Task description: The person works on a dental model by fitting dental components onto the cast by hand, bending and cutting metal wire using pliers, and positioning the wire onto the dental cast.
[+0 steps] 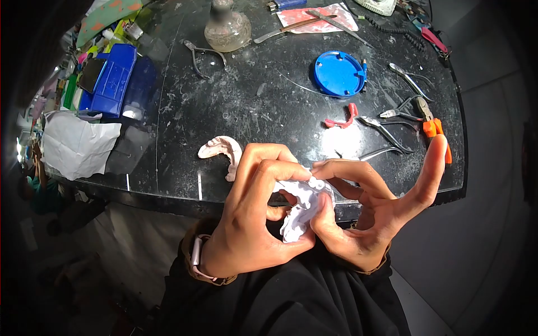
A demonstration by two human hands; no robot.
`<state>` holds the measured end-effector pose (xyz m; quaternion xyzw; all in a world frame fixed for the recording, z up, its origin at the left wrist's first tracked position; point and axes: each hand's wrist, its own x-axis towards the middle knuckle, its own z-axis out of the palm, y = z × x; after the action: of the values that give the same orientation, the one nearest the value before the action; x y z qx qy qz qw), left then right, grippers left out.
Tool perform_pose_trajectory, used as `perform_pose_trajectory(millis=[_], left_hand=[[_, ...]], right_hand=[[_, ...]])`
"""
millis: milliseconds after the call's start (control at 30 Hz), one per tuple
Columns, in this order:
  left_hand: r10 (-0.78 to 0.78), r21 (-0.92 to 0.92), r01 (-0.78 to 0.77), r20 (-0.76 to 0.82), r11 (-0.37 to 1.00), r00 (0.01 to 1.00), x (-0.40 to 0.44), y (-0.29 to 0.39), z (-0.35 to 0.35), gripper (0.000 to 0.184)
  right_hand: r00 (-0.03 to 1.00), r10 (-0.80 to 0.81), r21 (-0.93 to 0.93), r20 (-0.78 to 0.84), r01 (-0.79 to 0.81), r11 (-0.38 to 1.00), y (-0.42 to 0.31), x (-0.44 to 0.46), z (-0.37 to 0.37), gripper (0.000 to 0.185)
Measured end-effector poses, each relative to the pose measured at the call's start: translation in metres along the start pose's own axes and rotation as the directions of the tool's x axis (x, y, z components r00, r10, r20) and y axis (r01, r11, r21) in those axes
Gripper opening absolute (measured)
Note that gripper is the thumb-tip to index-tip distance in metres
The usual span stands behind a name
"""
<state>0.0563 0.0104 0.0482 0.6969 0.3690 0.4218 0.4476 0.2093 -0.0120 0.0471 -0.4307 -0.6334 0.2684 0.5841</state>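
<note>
A white plaster dental cast (304, 204) is held between my hands, just in front of the table's near edge. My left hand (252, 218) curls round its left side, fingers over the top and thumb below. From the right, my right hand (361, 218) pinches the toothed rim between thumb and fingertips, one finger sticking out. Whether anything small lies under those fingertips is hidden. A second, horseshoe-shaped plaster cast (224, 148) rests on the table beyond my left hand. Past my right hand lies a curved red piece (343, 119), perhaps wax.
On the black table (252, 101), several pliers lie at right, with orange-handled cutters (431, 127) near the edge. Farther back are a blue round dish (339, 74), a glass bottle (227, 31) and a knife (294, 28). Crumpled paper (81, 144) and a blue box (112, 81) stand left.
</note>
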Motion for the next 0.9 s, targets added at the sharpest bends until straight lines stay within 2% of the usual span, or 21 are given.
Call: perform_pose_trajectory(millis=[200,367,433,467,567,600,800,900], left_hand=[[0.090,0.043,-0.089,-0.022,0.995,0.996,-0.003,-0.002,0.000,0.060],[0.177,0.018,-0.177,-0.021,0.984,0.984,-0.008,-0.008,0.002,0.065],[0.212,-0.019,-0.213,-0.031,0.977,0.977,-0.008,-0.010,0.004,0.065],[0.225,0.025,-0.224,-0.039,0.974,0.974,-0.009,-0.008,0.004,0.065],[0.308,0.166,-0.308,0.025,0.937,0.951,-0.006,-0.005,-0.004,0.066],[0.354,0.224,-0.360,0.071,0.906,0.933,-0.004,-0.011,-0.006,0.070],[0.348,0.130,-0.352,0.056,0.927,0.936,-0.008,-0.011,-0.005,0.069],[0.306,0.040,-0.306,-0.016,0.951,0.952,-0.011,-0.008,-0.001,0.060]], right_hand=[[0.995,-0.066,0.021,-0.070,0.068,0.997,0.005,-0.008,0.003,0.109],[0.962,-0.255,0.053,-0.102,0.261,0.964,0.012,-0.005,0.008,0.106],[0.969,-0.244,0.035,-0.044,0.246,0.969,0.011,-0.004,0.005,0.085],[0.981,-0.193,0.009,0.020,0.193,0.981,0.005,-0.002,0.000,0.065],[1.000,0.012,0.021,-0.012,-0.012,1.000,-0.014,-0.001,0.002,0.018],[1.000,-0.008,0.000,0.000,0.008,1.000,-0.014,-0.002,0.001,0.020],[0.989,-0.147,0.019,-0.029,0.148,0.989,-0.007,-0.004,0.003,0.023],[0.980,-0.185,0.021,-0.074,0.187,0.982,-0.004,-0.006,0.007,0.021]])
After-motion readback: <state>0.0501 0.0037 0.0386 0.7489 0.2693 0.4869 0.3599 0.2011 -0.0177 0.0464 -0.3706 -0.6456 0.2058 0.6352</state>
